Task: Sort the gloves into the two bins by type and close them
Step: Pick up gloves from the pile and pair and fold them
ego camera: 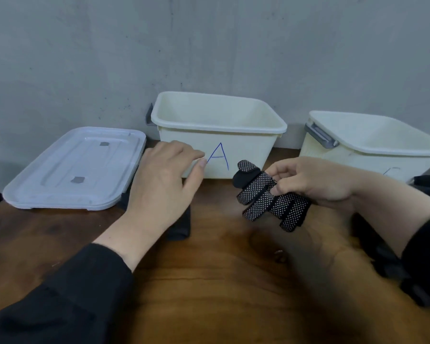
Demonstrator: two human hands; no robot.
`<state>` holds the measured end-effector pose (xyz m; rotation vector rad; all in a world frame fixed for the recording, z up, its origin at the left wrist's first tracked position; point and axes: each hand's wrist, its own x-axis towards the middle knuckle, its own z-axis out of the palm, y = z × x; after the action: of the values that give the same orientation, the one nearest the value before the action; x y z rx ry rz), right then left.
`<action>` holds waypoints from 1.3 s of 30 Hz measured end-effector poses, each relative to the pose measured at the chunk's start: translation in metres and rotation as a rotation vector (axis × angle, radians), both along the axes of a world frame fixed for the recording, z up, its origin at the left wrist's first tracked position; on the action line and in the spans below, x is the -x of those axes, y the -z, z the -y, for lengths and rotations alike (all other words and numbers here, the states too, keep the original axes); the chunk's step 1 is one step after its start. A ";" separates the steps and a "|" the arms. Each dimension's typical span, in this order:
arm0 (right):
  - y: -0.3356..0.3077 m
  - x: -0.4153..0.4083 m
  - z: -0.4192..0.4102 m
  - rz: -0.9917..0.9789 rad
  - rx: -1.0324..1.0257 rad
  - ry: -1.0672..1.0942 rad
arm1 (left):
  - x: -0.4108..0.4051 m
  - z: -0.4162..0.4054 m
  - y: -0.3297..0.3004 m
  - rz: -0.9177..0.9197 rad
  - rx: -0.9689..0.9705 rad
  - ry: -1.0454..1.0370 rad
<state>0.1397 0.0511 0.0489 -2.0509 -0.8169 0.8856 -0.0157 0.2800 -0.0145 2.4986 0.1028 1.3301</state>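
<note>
My right hand (315, 181) pinches the black white-dotted fabric glove (271, 197), left hand (164, 180) spread, holding nothing — risk: wrong bin; only the cream plastic bin marked A (219, 125) reads clearly.

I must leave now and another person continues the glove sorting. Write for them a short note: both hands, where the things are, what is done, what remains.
Right hand: pinches a black dotted glove in the air, in front of bin A.
Left hand: open, holds nothing, hovers over a plain dark glove on the table.
Bins: bin A and the second bin on its right both stand open; no glove shows inside either.
Lids: the lids lie left of bin A.
More dark fabric lies at the right edge; I cannot tell what it is.
Done: nothing sorted as far as visible.
Left: sort all gloves, close both bins.
</note>
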 end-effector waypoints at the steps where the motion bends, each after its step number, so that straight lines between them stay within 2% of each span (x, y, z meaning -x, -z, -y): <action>1: -0.009 0.000 0.001 -0.031 -0.042 0.019 | -0.002 -0.004 -0.004 -0.007 0.007 -0.010; 4: -0.043 0.001 0.002 -0.059 -0.140 0.060 | -0.005 -0.018 -0.016 -0.031 0.014 -0.035; 9: -0.103 -0.013 -0.017 0.028 -0.227 0.183 | -0.014 -0.041 -0.031 -0.091 0.016 -0.061; 14: -0.126 -0.041 -0.060 0.017 -0.254 0.315 | -0.025 -0.057 -0.040 -0.117 0.028 -0.031; 18: -0.114 -0.060 -0.104 0.047 -0.164 0.341 | -0.028 -0.064 -0.044 -0.135 0.054 0.017; 21: -0.097 -0.068 -0.138 0.013 -0.108 0.338 | -0.030 -0.073 -0.043 -0.167 0.136 0.023; 28: -0.053 -0.079 -0.196 -0.090 0.016 0.371 | -0.033 -0.078 -0.040 -0.152 0.161 0.049; 34: -0.023 -0.091 -0.225 0.038 0.254 0.325 | -0.032 -0.079 -0.041 -0.151 0.166 0.046; 39: -0.021 -0.091 -0.225 0.102 0.292 0.284 | -0.033 -0.079 -0.041 -0.137 0.143 0.042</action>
<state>0.2302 0.2766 0.0702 -2.4100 -0.4494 0.7805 0.0173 0.3585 0.0261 2.4548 0.1683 1.0940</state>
